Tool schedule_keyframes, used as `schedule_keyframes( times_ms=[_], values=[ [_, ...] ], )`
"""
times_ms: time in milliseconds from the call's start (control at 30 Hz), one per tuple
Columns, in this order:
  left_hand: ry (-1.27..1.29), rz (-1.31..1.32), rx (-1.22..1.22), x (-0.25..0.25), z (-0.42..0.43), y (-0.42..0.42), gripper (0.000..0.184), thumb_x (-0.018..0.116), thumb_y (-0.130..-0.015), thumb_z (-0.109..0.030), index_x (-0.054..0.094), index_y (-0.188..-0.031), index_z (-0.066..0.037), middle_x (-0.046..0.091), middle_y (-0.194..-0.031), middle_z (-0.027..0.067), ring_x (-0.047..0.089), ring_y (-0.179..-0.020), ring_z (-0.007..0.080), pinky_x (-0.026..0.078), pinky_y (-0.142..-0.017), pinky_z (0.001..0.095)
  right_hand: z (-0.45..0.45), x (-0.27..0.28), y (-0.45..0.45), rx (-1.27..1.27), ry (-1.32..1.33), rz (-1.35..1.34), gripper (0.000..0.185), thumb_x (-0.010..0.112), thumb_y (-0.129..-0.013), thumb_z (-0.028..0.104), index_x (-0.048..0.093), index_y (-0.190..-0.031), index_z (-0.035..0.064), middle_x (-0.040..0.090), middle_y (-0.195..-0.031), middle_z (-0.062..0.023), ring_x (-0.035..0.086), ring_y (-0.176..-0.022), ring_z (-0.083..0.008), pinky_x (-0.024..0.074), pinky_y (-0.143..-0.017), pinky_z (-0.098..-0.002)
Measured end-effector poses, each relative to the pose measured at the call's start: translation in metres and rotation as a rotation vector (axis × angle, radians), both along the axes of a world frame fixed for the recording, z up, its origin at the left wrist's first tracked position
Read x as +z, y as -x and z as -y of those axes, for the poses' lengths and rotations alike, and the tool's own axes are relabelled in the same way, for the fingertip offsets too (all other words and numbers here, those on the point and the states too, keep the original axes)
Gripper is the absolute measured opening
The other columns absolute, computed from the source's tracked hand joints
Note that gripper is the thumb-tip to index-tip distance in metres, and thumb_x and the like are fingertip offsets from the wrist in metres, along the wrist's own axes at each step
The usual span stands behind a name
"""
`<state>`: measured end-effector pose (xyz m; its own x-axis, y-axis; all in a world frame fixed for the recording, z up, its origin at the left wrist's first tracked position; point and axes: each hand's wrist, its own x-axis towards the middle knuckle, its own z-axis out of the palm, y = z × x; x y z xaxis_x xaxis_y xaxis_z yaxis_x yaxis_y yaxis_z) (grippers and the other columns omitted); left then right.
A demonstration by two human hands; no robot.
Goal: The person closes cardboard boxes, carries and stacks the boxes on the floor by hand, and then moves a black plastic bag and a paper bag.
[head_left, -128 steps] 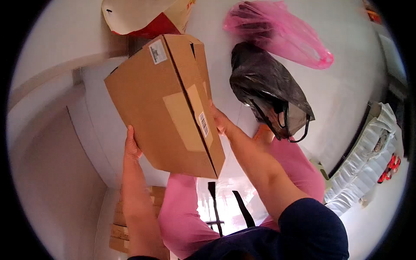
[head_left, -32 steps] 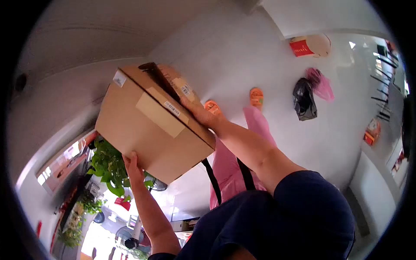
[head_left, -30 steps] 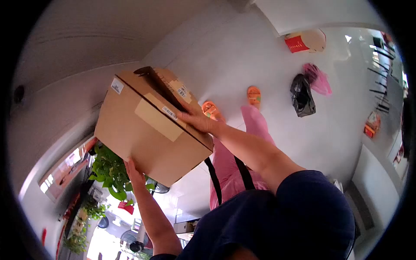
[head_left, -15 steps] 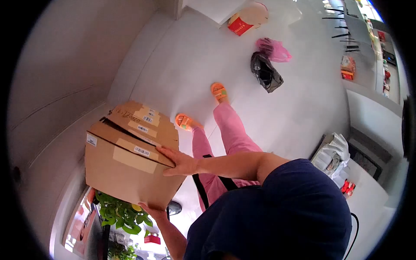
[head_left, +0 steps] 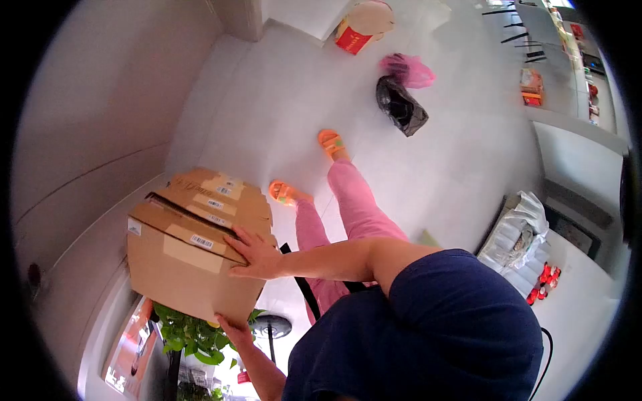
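Note:
A cardboard box [head_left: 180, 267] with a white label and tape is beside the wall at the lower left. Other cardboard boxes [head_left: 234, 194] stand in a row just beyond it. My right hand [head_left: 257, 255] lies on the near box's top edge with its fingers spread. My left hand [head_left: 235, 332] is at the lower corner of the same box, its thumb and part of the fingers showing; the rest is out of sight under or behind the box. Whether the box is resting on anything is hidden.
Orange sandals [head_left: 332, 143] are on my feet. A black bag [head_left: 401, 107], a pink bag [head_left: 413, 71] and a red-and-cream container [head_left: 354, 37] lie farther up the floor. A green plant [head_left: 194, 334] is below the box. Silver padded material [head_left: 518, 237] lies at the right.
The box has come down from in front of me to beside the other boxes at the left wall. My right hand has slid along its top edge, and the fingers are now spread.

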<state>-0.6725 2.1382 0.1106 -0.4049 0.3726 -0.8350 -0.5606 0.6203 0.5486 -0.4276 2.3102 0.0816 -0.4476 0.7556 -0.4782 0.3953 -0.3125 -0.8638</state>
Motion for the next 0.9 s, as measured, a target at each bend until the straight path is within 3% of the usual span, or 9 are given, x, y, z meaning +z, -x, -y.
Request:
schedule_keyframes(
  times_ms=[167, 300, 400, 533, 567, 633, 700, 767, 900],
  values=[
    [0.007, -0.045, -0.044, 0.006, 0.01, 0.006, 0.058, 0.053, -0.088, -0.046, 0.041, -0.131, -0.009, 0.049, -0.128, 0.0056, 0.046, -0.116, 0.0235, 0.04, -0.094, 0.0412, 0.005, 0.004, -0.006, 0.128, -0.123, 0.133, 0.086, 0.053, -0.08, 0.055, 0.018, -0.143, 0.0078, 0.014, -0.145, -0.0262, 0.009, -0.137, -0.0383, 0.0106, -0.11, -0.0514],
    [-0.006, -0.067, 0.017, 0.025, 0.006, 0.01, 0.065, 0.061, -0.084, -0.043, 0.037, -0.133, -0.009, 0.05, -0.126, 0.0048, 0.047, -0.115, 0.0217, 0.04, -0.095, 0.039, -0.003, 0.035, -0.003, 0.137, -0.123, 0.06, 0.089, 0.06, -0.078, 0.048, 0.015, -0.144, 0.0109, 0.017, -0.144, -0.0271, 0.016, -0.134, -0.0409, 0.0161, -0.109, -0.0491],
    [-0.081, -0.075, -0.019, 0.035, 0.013, 0.016, 0.065, 0.062, -0.084, -0.042, 0.036, -0.133, -0.008, 0.05, -0.124, 0.0055, 0.048, -0.114, 0.0215, 0.041, -0.095, 0.0398, -0.011, 0.05, -0.008, 0.025, 0.158, -0.254, 0.089, 0.064, -0.074, 0.041, 0.015, -0.144, 0.0172, 0.03, -0.134, -0.0281, 0.028, -0.126, -0.0433, 0.0243, -0.105, -0.0455],
    [-0.056, -0.28, -0.186, 0.045, 0.03, 0.011, 0.06, 0.056, -0.087, -0.042, 0.036, -0.132, -0.009, 0.048, -0.125, 0.009, 0.048, -0.113, 0.0252, 0.044, -0.09, 0.0427, -0.012, 0.064, -0.013, 0.005, 0.172, -0.308, 0.09, 0.066, -0.073, 0.038, 0.016, -0.144, 0.0161, 0.032, -0.129, -0.0289, 0.032, -0.12, -0.0444, 0.0259, -0.103, -0.0465],
    [-0.073, -0.269, -0.035, 0.049, 0.035, 0.005, 0.056, 0.05, -0.09, -0.042, 0.035, -0.133, -0.009, 0.046, -0.127, 0.0114, 0.048, -0.113, 0.0283, 0.047, -0.086, 0.0446, -0.008, 0.071, -0.015, 0.041, 0.061, -0.34, 0.089, 0.066, -0.074, 0.039, 0.016, -0.144, 0.0129, 0.033, -0.127, -0.0277, 0.033, -0.12, -0.0429, 0.0261, -0.103, -0.0455],
    [-0.087, -0.256, 0.013, 0.067, 0.049, 0.003, 0.059, 0.051, -0.088, -0.048, 0.037, -0.131, -0.009, 0.045, -0.128, 0.0108, 0.046, -0.115, 0.0287, 0.045, -0.09, 0.0461, -0.005, 0.091, -0.023, 0.083, -0.047, -0.372, 0.088, 0.065, -0.076, 0.04, 0.017, -0.144, 0.0097, 0.033, -0.126, -0.0266, 0.033, -0.12, -0.0414, 0.0263, -0.103, -0.0444],
    [-0.116, -0.229, 0.307, 0.102, 0.051, -0.01, 0.066, 0.057, -0.082, -0.053, 0.04, -0.129, -0.009, 0.047, -0.127, 0.0098, 0.046, -0.116, 0.0281, 0.041, -0.095, 0.047, -0.005, 0.12, -0.034, 0.185, -0.159, -0.442, 0.09, 0.068, -0.074, 0.035, 0.017, -0.144, 0.0084, 0.032, -0.129, -0.0256, 0.031, -0.122, -0.04, 0.0242, -0.104, -0.044],
    [-0.355, -0.112, 0.114, 0.11, 0.071, 0.011, 0.071, 0.062, -0.076, -0.056, 0.043, -0.127, -0.009, 0.05, -0.124, 0.0093, 0.047, -0.115, 0.0282, 0.038, -0.098, 0.0474, -0.006, 0.124, -0.035, 0.216, -0.16, -0.481, 0.091, 0.07, -0.072, 0.028, 0.017, -0.144, 0.0081, 0.032, -0.129, -0.0242, 0.03, -0.123, -0.0385, 0.0234, -0.105, -0.0421],
    [-0.248, -0.196, 0.067, 0.125, 0.056, 0.007, 0.069, 0.064, -0.075, -0.054, 0.046, -0.124, -0.01, 0.052, -0.122, 0.0085, 0.048, -0.114, 0.0264, 0.041, -0.095, 0.045, -0.016, 0.112, -0.032, 0.184, 0.128, -0.69, 0.097, 0.071, -0.07, 0.021, 0.011, -0.145, 0.0071, 0.03, -0.132, -0.0227, 0.029, -0.126, -0.035, 0.0231, -0.106, -0.0399]
  ],
)
